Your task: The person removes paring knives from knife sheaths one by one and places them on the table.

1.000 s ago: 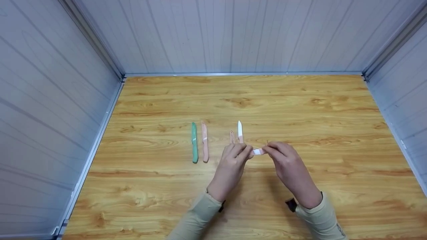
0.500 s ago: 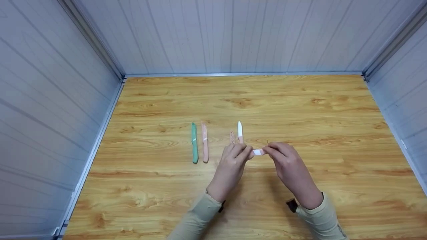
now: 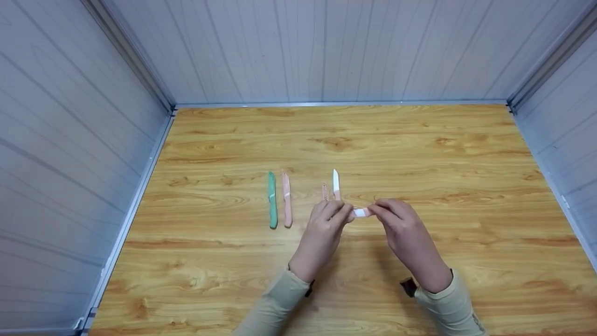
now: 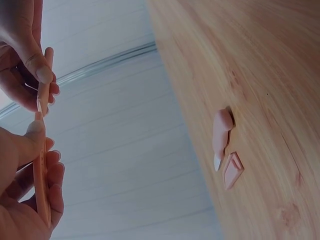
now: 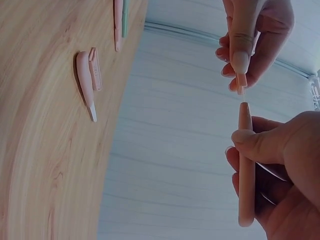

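Observation:
Above the table my left hand (image 3: 322, 233) pinches a pink blade sheath (image 4: 41, 185) between thumb and fingers. My right hand (image 3: 410, 238) grips the pink handle of a paring knife (image 5: 246, 190), thumb along its side. Handle and sheath are lined up end to end, and a short stretch of white blade (image 3: 359, 213) shows between the two hands. Whatever part of the blade lies inside the sheath is hidden. Beyond the left hand's fingers, a second pink knife (image 3: 336, 183) lies bare on the table with its white blade pointing away, beside a loose pink sheath (image 3: 325, 192).
Left of the hands, a green knife (image 3: 272, 200) and a pink knife (image 3: 287, 200) lie parallel on the wood-grain table (image 3: 210, 280), each with its blade covered. Pale panel walls (image 3: 298, 51) enclose the table at the back and both sides.

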The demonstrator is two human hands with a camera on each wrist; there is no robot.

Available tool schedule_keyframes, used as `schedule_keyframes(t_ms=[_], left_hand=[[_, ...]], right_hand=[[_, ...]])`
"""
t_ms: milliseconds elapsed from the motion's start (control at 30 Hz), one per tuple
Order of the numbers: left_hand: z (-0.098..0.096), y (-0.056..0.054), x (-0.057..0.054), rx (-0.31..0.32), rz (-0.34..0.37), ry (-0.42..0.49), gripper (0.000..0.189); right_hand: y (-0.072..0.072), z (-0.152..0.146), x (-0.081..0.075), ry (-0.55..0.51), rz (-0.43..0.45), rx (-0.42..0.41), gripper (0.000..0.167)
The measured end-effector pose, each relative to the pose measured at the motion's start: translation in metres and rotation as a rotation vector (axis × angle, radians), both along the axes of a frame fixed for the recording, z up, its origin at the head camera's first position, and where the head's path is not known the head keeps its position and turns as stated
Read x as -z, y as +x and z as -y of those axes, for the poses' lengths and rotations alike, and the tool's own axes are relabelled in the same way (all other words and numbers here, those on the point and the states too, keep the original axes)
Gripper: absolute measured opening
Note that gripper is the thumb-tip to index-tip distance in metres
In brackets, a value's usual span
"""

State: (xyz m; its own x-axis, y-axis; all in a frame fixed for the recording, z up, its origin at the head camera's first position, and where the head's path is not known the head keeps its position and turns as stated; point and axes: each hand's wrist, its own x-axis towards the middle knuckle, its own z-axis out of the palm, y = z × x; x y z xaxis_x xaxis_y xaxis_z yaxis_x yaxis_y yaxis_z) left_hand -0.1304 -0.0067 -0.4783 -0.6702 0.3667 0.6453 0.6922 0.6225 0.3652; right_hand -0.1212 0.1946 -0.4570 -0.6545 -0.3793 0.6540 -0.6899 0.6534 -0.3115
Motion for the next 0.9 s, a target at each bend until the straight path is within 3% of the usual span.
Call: schedule_keyframes(t_ms=[900], left_hand=[[-0.0003,-0.0009,-0.0013,0.031,-0.015,0.029,0.020]], right_hand=[[0.0021,-0.0032,-0.0030,0.005,0.002,0.002,0.030]])
